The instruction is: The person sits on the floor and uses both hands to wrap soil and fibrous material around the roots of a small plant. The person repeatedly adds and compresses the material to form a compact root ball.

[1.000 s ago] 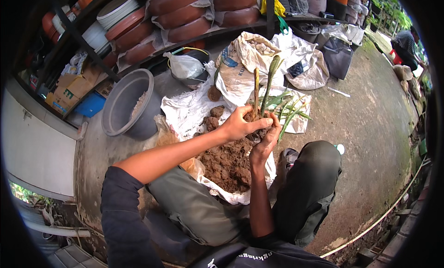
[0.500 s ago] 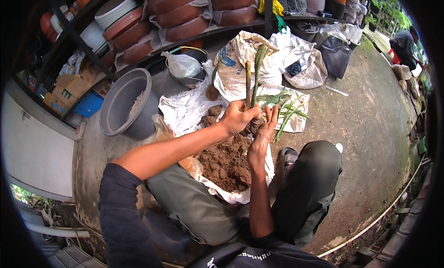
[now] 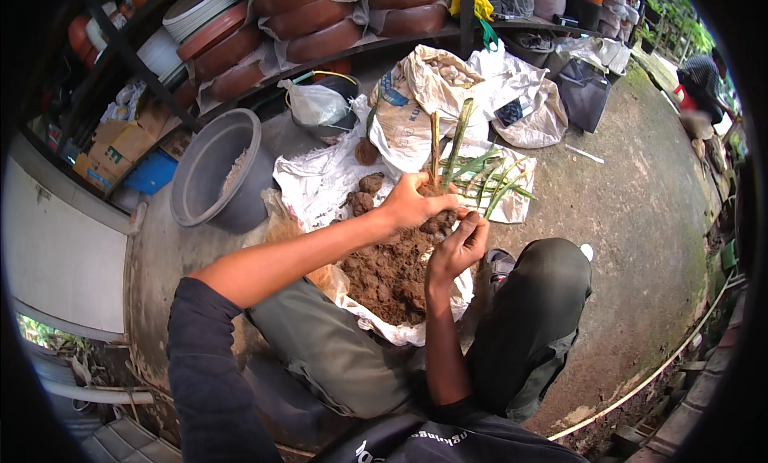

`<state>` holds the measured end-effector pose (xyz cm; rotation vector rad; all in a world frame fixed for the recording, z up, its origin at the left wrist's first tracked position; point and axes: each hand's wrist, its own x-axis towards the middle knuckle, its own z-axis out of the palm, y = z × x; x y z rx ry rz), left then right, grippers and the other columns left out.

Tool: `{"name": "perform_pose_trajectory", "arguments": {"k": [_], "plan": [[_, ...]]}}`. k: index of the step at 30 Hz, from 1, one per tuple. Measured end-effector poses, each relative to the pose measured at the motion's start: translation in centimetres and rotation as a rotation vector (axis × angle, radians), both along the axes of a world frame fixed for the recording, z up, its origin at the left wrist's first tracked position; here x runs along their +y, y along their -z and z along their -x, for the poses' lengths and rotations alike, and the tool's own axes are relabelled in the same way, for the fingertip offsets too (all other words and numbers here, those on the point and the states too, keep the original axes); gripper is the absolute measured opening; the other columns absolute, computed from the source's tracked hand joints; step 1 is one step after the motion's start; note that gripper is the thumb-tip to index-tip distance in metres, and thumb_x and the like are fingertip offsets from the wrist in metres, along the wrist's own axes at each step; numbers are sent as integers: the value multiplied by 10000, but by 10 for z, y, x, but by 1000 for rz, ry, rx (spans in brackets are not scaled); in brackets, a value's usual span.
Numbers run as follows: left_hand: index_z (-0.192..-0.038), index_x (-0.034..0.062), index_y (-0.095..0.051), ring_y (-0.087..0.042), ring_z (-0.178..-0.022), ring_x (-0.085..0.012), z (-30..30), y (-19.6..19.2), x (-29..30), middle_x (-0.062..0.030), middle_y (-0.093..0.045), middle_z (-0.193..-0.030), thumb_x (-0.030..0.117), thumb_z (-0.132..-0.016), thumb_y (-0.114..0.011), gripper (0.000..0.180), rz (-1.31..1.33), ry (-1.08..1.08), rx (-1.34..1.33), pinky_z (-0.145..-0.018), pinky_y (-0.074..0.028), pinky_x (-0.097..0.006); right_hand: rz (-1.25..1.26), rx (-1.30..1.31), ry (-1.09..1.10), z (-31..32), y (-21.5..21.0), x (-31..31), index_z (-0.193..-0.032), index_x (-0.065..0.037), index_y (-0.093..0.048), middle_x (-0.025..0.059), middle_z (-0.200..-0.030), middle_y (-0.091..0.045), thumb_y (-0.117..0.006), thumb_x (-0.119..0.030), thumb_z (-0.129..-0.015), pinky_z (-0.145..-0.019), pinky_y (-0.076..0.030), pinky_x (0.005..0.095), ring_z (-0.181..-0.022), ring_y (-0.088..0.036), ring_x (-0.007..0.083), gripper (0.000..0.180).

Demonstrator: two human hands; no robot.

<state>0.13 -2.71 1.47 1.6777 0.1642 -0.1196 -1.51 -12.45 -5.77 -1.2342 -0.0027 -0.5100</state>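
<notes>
Above the white sack [image 3: 320, 187] spread with brown soil [image 3: 388, 271], the plant cutting [image 3: 448, 155] now stands more upright than a second ago, left hand [image 3: 412, 203] clasping its root clump [image 3: 440, 221], right hand [image 3: 458, 247] apparently pinching soil beneath.

Mossy concrete floor [image 3: 640, 223] outdoors (daylit); dark metal shelving [image 3: 448, 39] holds stacked pots.

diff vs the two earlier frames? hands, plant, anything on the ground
Little moved. The left hand keeps its grip at the base of the plant; the cut stems have tipped from leaning right to nearly upright. The right hand has stayed below at the soil-caked root clump. Nothing taken or released. Soil pile, grey tub and white sacks lie as before.
</notes>
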Motion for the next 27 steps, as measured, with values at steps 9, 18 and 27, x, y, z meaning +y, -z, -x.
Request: {"name": "perform_pose_trajectory", "arguments": {"k": [9, 18, 27], "plan": [[-1225, 21, -552, -618, -1123, -205, -2, -12, 37, -153, -624, -1254, 213, -917, -615, 369, 446, -18, 110, -982, -494, -360, 524, -126, -150, 21, -13, 14, -1359, -14, -490, 148, -1396, -529, -649, -174, -924, -1160, -133, 556, -1407, -356, 347, 490], [-1086, 46, -614, -662, -905, -154, 9, -17, 30, -87, -678, -1018, 178, -862, -708, 277, 417, -158, 100, -789, -542, -317, 559, -122, -135, 18, -9, 8, -1290, -91, -560, 47, -1371, -576, -691, -198, -897, -1153, 23, 585, -1418, -355, 281, 428], [-950, 33, -613, -647, -868, -143, 13, -21, 27, -77, -676, -938, 126, -822, -704, 182, 151, -393, 3, -788, -528, -307, 413, -175, -265, 11, -4, 14, -1240, -59, -605, 79, -1322, -608, -740, -108, -833, -1133, -244, 482, -1355, -406, 336, 431]]}}
